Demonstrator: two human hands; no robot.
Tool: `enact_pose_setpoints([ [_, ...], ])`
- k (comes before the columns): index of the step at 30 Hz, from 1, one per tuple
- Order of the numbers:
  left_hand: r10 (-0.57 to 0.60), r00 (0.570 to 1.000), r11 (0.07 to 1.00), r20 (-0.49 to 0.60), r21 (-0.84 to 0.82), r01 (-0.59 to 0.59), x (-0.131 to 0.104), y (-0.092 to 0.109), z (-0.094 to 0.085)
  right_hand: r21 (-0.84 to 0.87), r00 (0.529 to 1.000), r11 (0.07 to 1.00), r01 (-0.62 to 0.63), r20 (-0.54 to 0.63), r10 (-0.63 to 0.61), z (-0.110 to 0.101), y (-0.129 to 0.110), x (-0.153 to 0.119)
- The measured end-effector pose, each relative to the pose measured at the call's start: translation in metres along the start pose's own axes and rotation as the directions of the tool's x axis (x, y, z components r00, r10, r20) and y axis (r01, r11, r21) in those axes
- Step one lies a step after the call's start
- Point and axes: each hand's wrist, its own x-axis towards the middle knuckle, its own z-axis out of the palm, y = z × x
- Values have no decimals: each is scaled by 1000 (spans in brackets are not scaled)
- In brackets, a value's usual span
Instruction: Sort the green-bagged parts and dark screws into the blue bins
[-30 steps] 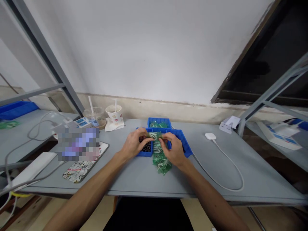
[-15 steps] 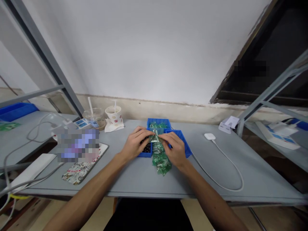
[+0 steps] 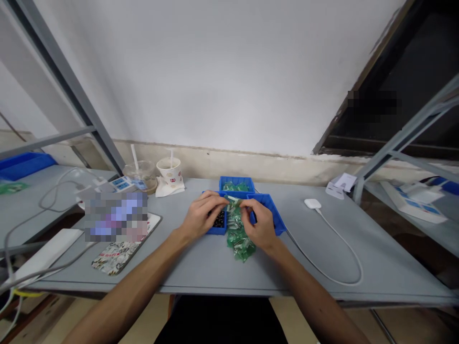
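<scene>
Grey desk [image 3: 201, 267], translucent green packets [image 3: 241, 239], crinkled, silvery pieces [image 3: 235, 220] inside

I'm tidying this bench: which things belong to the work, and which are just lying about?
Seemingly in use:
held green packet, between left hand and right hand
heaped green packets
left blue bin, black pieces
rear blue bin
right blue bin

Seemingly just lying about:
paper cup
clear cup
patterned flat item
white square gadget

bare left hand [image 3: 202, 216], bare right hand [image 3: 261, 223], slim bare forearms [image 3: 143, 279], tiny spot [image 3: 320, 310] near right elbow, plain black clothing [image 3: 219, 321]
</scene>
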Motion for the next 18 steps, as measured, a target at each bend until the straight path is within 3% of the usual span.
enact_pose_setpoints([
  [6, -65, 997, 997, 44, 37, 64, 0, -2, -1, 2, 1000, 1000, 17, 26, -17, -1, 1, 3],
  [14, 12, 1000, 999, -24, 52, -10, 4, 0, -2, -6, 1000, 1000, 17, -13, -17, -3, -4, 7],
  [18, 4, 1000, 999, 2, 52, -4, 7, 3, -4, 27, 1000, 1000, 14, 13, -15, -4, -4, 8],
])
